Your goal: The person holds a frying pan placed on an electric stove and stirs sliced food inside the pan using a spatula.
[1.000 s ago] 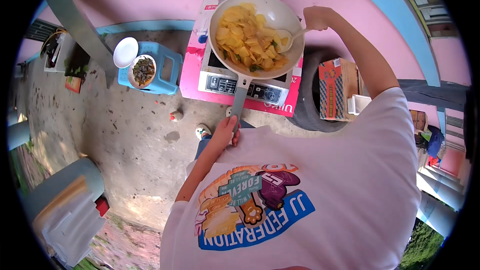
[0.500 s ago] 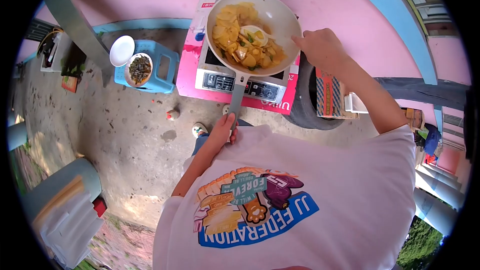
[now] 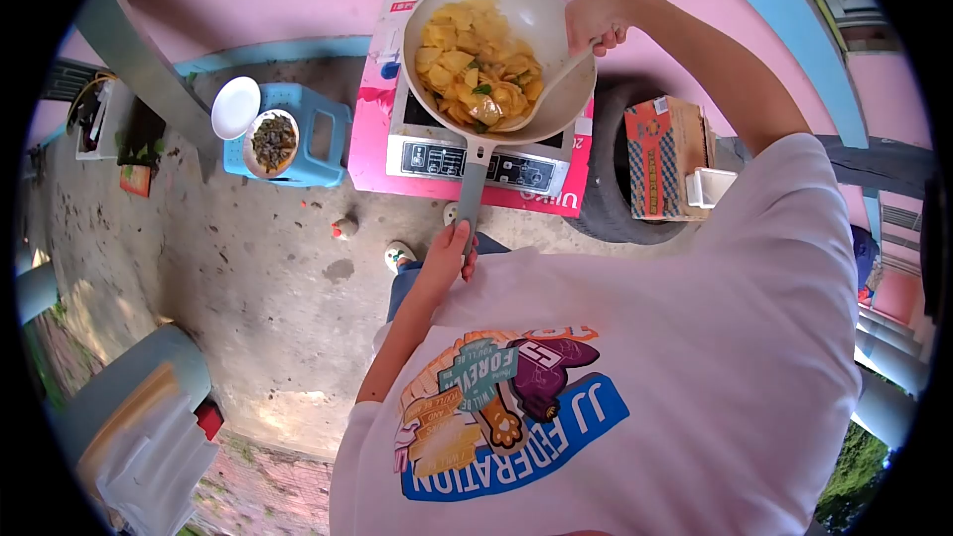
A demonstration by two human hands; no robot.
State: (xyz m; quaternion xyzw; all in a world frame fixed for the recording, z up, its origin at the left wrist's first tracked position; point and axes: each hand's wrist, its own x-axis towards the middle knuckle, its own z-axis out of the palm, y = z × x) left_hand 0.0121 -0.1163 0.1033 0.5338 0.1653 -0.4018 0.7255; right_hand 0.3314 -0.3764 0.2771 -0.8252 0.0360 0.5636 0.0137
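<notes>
A cream-coloured frying pan (image 3: 429, 12) with a grey handle sits on an induction cooker (image 3: 476, 167). My left hand (image 3: 450, 250) is wrapped round the end of the pan handle. Glossy yellow potato slices (image 3: 462, 45), mixed with green pieces, fill the left and middle of the pan. Over the pan's right rim, my right hand (image 3: 596, 20) is closed around the handle of a pale cooking spatula (image 3: 558, 79). The spatula slants down to the left, its head low in the pan and partly hidden by slices.
A pink box (image 3: 372, 144) lies under the cooker. On a blue stool (image 3: 323, 104) at the left stand a bowl of dark food (image 3: 272, 143) and a white plate (image 3: 235, 107). To the right, a tyre (image 3: 615, 208) bears a cardboard box (image 3: 665, 154) and white container (image 3: 710, 187).
My right hand has risen, with the spatula handle now plainly visible in it. The spatula head has moved lower in the pan, and the slices have shifted. My left hand stays on the handle.
</notes>
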